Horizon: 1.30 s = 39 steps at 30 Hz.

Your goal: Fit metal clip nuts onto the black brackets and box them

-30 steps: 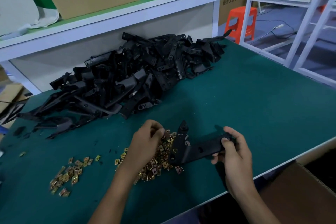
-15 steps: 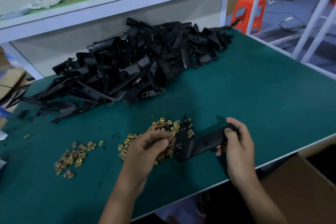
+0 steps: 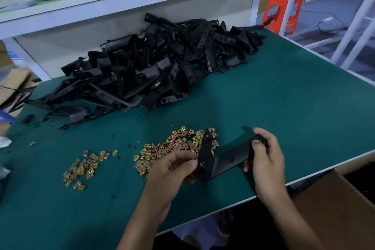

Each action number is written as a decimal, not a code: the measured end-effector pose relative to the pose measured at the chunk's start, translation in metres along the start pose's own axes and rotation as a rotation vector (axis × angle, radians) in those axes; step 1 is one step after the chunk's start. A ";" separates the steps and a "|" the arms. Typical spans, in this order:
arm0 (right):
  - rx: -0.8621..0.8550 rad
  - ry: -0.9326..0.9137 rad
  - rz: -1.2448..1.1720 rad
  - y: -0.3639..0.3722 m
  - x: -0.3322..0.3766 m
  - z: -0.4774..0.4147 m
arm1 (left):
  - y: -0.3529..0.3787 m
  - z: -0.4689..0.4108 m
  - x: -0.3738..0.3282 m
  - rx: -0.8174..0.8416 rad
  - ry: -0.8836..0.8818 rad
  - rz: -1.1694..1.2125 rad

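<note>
My right hand (image 3: 265, 160) grips the right end of an angled black bracket (image 3: 219, 158) that lies over the near edge of the main heap of brass-coloured clip nuts (image 3: 178, 144). My left hand (image 3: 172, 168) sits at the bracket's bent left corner, thumb and fingertips pinched together on a small clip nut that is mostly hidden by the fingers. A smaller patch of clip nuts (image 3: 85, 166) lies further left on the green table (image 3: 284, 97). A big pile of black brackets (image 3: 154, 67) fills the back of the table.
An open cardboard box (image 3: 334, 205) stands below the table's near right edge. A white shelf (image 3: 121, 4) with a carton runs behind the pile. An orange stool (image 3: 282, 12) and a white frame stand at the right. Cardboard lies at far left.
My left hand has drawn back out of the nut heap toward me and come up against the bracket's corner with its fingers pinched. My right hand keeps its grip on the bracket.
</note>
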State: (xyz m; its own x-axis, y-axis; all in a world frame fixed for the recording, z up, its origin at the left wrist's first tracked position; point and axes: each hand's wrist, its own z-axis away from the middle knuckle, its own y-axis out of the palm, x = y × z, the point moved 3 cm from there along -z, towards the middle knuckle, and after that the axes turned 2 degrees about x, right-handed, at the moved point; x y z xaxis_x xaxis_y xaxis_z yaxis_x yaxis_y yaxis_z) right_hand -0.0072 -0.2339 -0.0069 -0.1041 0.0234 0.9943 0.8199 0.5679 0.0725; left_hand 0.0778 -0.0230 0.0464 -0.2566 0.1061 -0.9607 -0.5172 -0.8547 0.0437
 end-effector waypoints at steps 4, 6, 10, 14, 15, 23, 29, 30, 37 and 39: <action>0.011 -0.001 0.033 -0.001 0.000 0.001 | -0.003 0.000 0.003 0.087 -0.025 -0.106; 0.029 0.002 0.051 -0.001 0.001 0.002 | -0.006 0.000 0.004 0.142 -0.051 -0.124; 0.079 -0.042 0.130 -0.003 0.006 0.005 | -0.009 -0.002 0.005 0.192 -0.090 -0.165; 0.084 -0.083 0.224 -0.003 0.007 0.009 | -0.008 0.001 0.007 0.126 -0.079 -0.278; 0.077 -0.090 0.237 -0.002 0.007 0.011 | -0.007 0.003 0.008 0.063 -0.040 -0.371; 0.056 -0.136 0.239 0.000 0.008 0.017 | 0.017 0.008 0.002 -0.219 0.147 -0.785; 0.016 -0.127 0.212 0.001 0.011 0.018 | 0.023 0.006 0.002 -0.259 0.153 -0.807; 0.014 -0.123 0.209 0.001 0.011 0.018 | 0.024 0.007 0.002 -0.265 0.159 -0.817; -0.002 -0.070 0.139 -0.001 0.007 0.014 | 0.013 -0.006 0.006 -0.137 0.127 -0.625; 0.000 -0.066 0.110 -0.003 0.008 0.013 | 0.005 -0.012 0.006 -0.082 0.050 -0.393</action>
State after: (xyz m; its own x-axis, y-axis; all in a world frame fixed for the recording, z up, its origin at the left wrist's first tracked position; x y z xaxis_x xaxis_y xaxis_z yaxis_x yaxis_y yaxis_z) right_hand -0.0176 -0.2248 0.0000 -0.0505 0.1400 0.9889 0.8282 0.5592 -0.0368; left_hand 0.0833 -0.0324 0.0378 -0.0111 0.4098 -0.9121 -0.5004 -0.7920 -0.3498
